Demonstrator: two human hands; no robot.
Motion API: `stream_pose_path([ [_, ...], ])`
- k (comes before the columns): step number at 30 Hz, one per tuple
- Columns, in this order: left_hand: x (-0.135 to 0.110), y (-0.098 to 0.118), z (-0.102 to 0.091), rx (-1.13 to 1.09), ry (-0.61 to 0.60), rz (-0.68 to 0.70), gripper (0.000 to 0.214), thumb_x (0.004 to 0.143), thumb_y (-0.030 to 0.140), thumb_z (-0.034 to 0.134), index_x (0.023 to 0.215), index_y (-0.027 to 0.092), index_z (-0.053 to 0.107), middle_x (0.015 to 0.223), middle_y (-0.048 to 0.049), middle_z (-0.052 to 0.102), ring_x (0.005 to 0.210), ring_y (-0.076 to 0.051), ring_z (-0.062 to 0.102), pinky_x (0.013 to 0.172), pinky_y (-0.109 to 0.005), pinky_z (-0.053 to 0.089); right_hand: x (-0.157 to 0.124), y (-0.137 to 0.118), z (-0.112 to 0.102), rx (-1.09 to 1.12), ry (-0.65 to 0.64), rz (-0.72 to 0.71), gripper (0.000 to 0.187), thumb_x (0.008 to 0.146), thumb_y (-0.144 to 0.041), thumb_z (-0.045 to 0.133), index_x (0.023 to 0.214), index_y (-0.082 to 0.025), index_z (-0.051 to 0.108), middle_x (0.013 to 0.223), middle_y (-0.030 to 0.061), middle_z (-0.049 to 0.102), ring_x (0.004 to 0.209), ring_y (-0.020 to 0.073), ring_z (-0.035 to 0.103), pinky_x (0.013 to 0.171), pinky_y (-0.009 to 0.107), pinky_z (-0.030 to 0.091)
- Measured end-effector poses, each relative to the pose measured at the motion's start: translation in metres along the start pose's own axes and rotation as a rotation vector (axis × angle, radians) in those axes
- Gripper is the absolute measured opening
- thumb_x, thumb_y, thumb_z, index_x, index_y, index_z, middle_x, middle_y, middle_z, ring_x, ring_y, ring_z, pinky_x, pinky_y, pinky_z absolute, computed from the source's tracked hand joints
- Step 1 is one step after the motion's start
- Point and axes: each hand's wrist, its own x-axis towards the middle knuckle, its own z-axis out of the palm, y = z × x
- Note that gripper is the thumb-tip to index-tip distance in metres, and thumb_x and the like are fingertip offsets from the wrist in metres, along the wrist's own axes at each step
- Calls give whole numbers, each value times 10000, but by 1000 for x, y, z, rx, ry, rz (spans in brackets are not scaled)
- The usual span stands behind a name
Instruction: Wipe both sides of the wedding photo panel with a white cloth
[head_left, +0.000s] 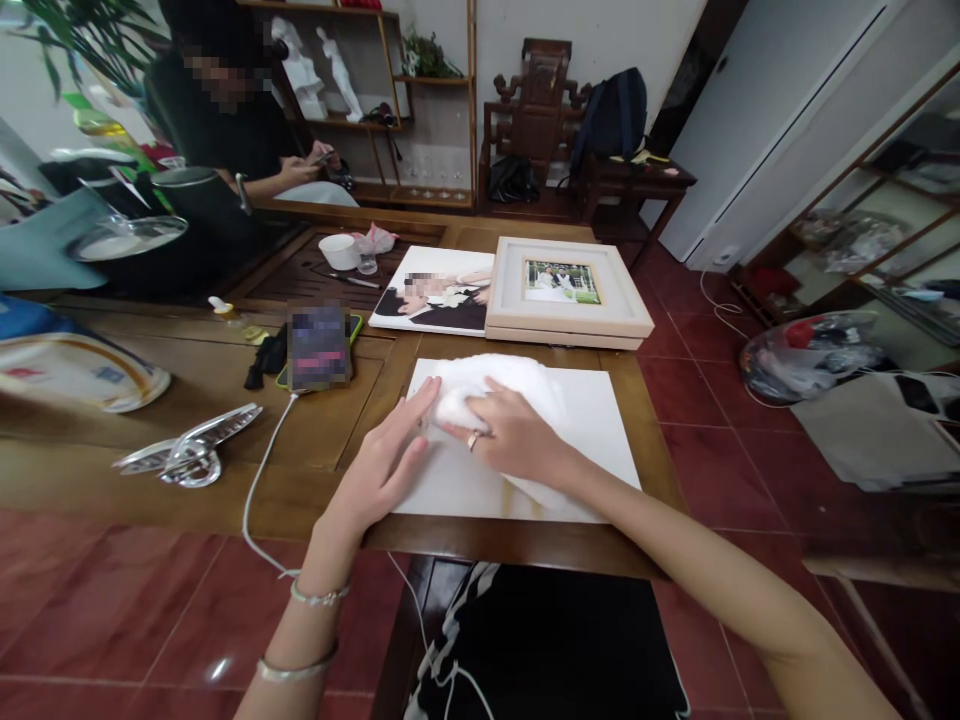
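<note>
A soft white mass (525, 372), clay-like or fluffy, lies spread over the upper part of a flat white board (600, 440) at the front of the wooden table. My right hand (510, 430), with a ring on one finger, presses into this mass; its fingers are curled and partly sunk in the white. My left hand (394, 450) rests along the left side of the mass and the board, fingers stretched and thumb apart, holding nothing. Brownish streaks show on the board near its front edge. Whether the mass is clay or padding I cannot tell.
Behind the board are a framed photo (630, 300) and a photo panel (435, 315). Leftward lie a phone (319, 345) with a white cable (259, 480), a dropper bottle (240, 320) and a silvery tool (191, 450). A seated person (225, 130) holds a phone across the table.
</note>
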Motion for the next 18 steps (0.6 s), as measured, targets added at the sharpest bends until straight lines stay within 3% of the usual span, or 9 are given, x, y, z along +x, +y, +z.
stream_pose_path([
  [4,-1,-1,1,-50,16,8,523,998,393,285,1500,248,282,1549,-31,309,1427,-259,271,1178,-441,228,-16,-25,1,116,-118,-173,349,862,-256,565,586,-240,351,502,-71,430,574,145,543,1066,388,333],
  [8,-1,-1,1,-52,14,7,520,1000,400,269,1492,239,305,1534,-38,339,1420,-253,287,1178,-448,228,-34,-36,-10,151,-276,-271,344,823,-238,602,568,-239,372,486,-78,427,552,140,538,1036,374,372],
  [13,2,-8,6,23,7,-86,472,1001,353,294,1419,192,440,1469,-74,441,1388,-234,354,1168,-461,249,-47,-24,-29,159,-361,-203,364,848,-265,604,562,-233,381,514,-46,438,686,179,578,825,322,456],
  [18,5,-14,12,88,-7,-93,429,972,304,408,1361,157,510,1443,-108,466,1360,-242,402,1162,-468,269,-42,3,-37,86,-251,-35,358,902,-385,545,611,-216,422,645,-3,509,709,184,536,697,304,403],
])
